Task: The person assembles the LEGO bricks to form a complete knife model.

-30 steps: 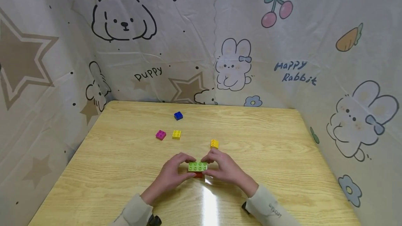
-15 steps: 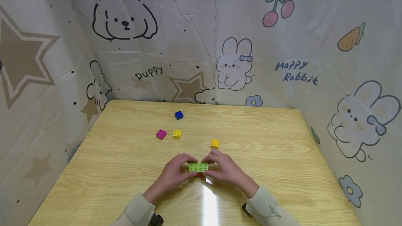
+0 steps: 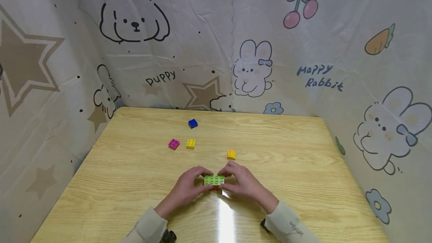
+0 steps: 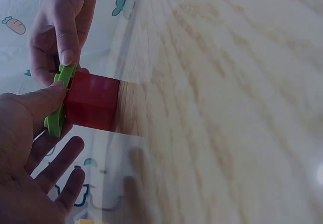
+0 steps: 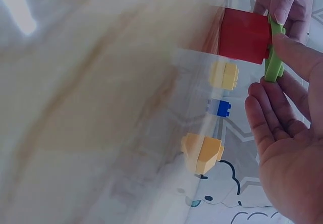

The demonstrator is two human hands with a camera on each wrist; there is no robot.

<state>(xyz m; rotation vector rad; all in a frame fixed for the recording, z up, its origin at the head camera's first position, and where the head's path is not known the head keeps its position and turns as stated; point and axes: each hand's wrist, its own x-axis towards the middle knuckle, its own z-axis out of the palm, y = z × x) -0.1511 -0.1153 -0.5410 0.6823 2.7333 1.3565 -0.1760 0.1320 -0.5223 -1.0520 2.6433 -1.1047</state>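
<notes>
A flat lime-green building brick (image 3: 214, 180) with rows of studs lies across the top of a red block (image 4: 93, 101), which stands on the table. My left hand (image 3: 185, 187) pinches the green brick's left end between thumb and fingers. At the other end, my right hand (image 3: 243, 182) pinches it the same way. In the left wrist view, the left hand's lower fingers spread free of the bricks. Seen from the right wrist, the green brick (image 5: 274, 50) sits against the red block's studded side. From the head, most of the red block is hidden beneath it.
Beyond the hands lie a yellow-orange brick (image 3: 231, 155), a yellow brick (image 3: 191, 144), a magenta brick (image 3: 173, 144) and a blue brick (image 3: 192, 123). A printed cloth (image 3: 202, 55) encloses the back and sides of the wooden table (image 3: 287, 153).
Both hands keep their hold on the green brick over the red block. The whole head view shifts very slightly; the loose bricks stay put on the table.
</notes>
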